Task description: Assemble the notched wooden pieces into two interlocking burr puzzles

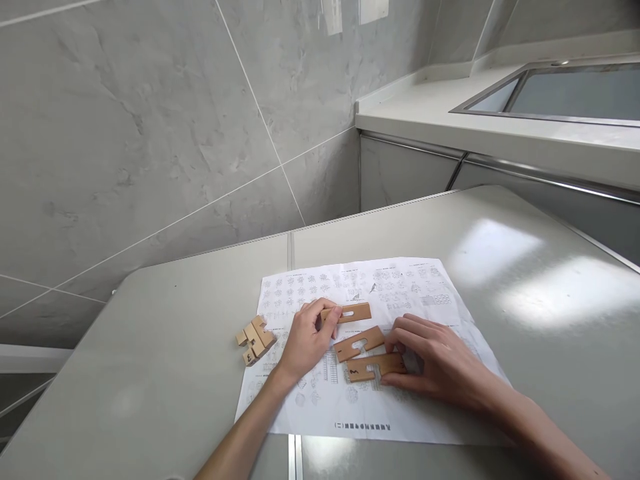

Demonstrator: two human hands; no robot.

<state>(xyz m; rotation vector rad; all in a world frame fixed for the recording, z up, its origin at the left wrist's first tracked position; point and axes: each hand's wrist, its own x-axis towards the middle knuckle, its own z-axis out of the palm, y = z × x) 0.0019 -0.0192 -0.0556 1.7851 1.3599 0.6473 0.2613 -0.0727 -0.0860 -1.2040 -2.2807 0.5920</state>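
Head view: printed sheet [425,419] spread on the grey table [165,360]. Right hand [435,357] gripping the right end of a dark-marked slat [358,372] between thumb and fingers, above the sheet; notched slat [373,338] lies just beyond, between the hands. Left hand [306,337] pinching a slotted slat [361,311] by its left end. Interlocked wooden blocks [257,339] straddle the sheet's left edge. Farther off, pale counter [405,119], grey tiled wall [150,133]

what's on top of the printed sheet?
Over the sheet: left hand holding the far slotted piece, right hand holding the near slotted piece, middle slotted piece between; block cluster overlaps the left edge. Print under these is covered.
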